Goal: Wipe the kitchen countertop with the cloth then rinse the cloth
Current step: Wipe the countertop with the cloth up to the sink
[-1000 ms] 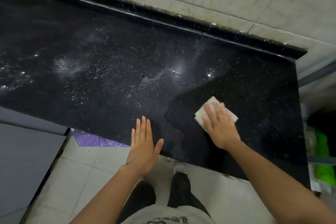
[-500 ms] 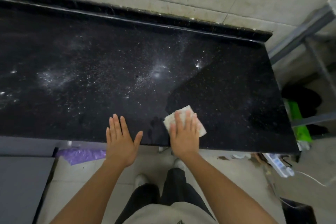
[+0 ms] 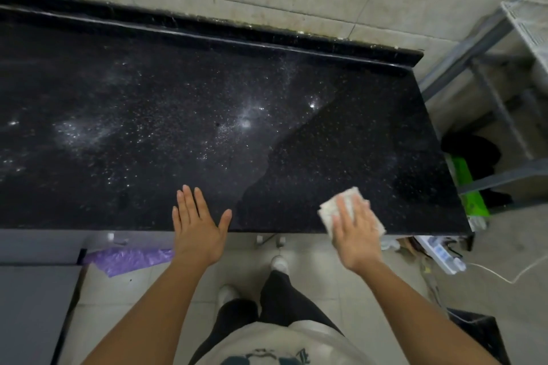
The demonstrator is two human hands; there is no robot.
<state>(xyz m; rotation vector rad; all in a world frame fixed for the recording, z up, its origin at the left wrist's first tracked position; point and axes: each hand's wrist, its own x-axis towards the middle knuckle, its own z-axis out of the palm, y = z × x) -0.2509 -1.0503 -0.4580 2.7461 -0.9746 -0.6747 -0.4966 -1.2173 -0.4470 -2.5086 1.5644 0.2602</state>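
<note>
Cloth (image 3: 327, 212) sits under your flat right hand (image 3: 355, 234) at the front edge of the countertop (image 3: 178, 98); your left hand (image 3: 197, 225), fingers straight, is at that edge too. To the countertop's right stands a metal rack (image 3: 489, 68).

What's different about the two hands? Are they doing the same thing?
The right hand presses a pale cloth under its fingers; the left hand has only the black countertop under it. The right hand looks blurry; the left hand looks sharp. The right hand is nearer the countertop's right end; the left hand is nearer the middle. Both are flat, fingers straight, at the front edge.
</note>
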